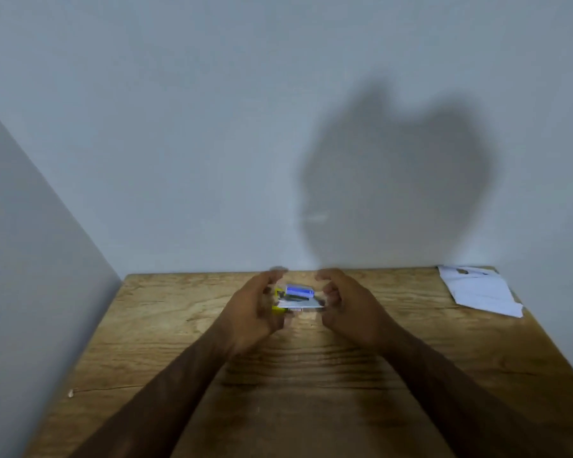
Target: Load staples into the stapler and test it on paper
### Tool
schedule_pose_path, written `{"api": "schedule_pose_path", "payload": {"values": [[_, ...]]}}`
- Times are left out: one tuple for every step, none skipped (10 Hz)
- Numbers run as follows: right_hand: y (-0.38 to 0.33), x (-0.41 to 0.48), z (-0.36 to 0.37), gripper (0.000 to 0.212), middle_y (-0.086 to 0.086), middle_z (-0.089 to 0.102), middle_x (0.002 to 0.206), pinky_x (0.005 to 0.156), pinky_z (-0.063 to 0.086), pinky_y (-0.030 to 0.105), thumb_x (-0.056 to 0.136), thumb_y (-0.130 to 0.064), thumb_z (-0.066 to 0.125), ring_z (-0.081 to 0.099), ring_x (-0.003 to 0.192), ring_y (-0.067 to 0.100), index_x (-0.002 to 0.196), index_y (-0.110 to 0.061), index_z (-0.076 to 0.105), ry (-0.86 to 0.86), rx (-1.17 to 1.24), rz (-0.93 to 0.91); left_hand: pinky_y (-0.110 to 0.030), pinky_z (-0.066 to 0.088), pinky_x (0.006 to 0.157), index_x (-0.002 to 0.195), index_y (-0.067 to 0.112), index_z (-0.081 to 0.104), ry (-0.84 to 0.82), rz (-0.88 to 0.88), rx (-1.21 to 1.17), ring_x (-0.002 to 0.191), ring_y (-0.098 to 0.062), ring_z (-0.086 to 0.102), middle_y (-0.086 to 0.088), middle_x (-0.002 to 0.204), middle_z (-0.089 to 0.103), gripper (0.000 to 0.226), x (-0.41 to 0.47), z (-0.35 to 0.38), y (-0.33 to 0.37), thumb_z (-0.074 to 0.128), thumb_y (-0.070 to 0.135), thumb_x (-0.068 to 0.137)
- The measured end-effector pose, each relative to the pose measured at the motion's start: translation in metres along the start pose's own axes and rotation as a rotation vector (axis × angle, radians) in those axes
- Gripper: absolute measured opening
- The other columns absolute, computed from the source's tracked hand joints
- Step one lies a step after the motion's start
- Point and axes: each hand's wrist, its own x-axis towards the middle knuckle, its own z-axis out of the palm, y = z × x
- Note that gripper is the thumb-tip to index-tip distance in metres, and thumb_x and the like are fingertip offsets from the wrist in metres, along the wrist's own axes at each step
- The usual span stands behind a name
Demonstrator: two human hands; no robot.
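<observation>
Two bare forearms reach in from the near edge of the wooden table [146,325], rising toward the middle of the top and drawing closer together as they go. The left hand [255,312] is turned on its side with the palm facing inward, fingers curled loosely and the thumb raised; its fingertips sit against the left end of a small packet. The right hand [348,309] mirrors it, palm inward, fingers bent in a half-open cup at the packet's right end. Both hands are smeared by motion, so I cannot tell whether either one truly grips the thing or only brackets it. Between them, toward the far middle of the table, sits the stapler pack [296,297]: a blue-violet block on top, a dark shape beneath it, a pale flat card or tray under that, and a bit of yellow at the left corner. Its long axis runs left to right, across the person's line of sight, and it lies roughly level. Blur keeps me from saying which part is the stapler and which the staples, and the left end is partly covered by fingers. Further back, at the far right corner of the table, a loose white paper [480,292] lies flat. Behind everything a plain grey wall [179,127] carries a broad soft shadow [394,180].
</observation>
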Motion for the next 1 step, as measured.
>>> {"api": "schedule_pose_path", "payload": {"values": [[-0.0002, -0.0254, -0.0054, 0.07, 0.002, 0.059, 0.129, 0.087, 0.041, 0.02, 0.075, -0.01, 0.062, 0.059, 0.112, 0.015, 0.142, -0.027, 0.047, -0.035, -0.126, 0.114, 0.001, 0.032, 0.092, 0.154, 0.02, 0.035, -0.093, -0.079, 0.216, 0.125, -0.006, 0.049, 0.001, 0.151, 0.045, 0.082, -0.0303, -0.0044, 0.0107, 0.074, 0.015, 0.081]]}}
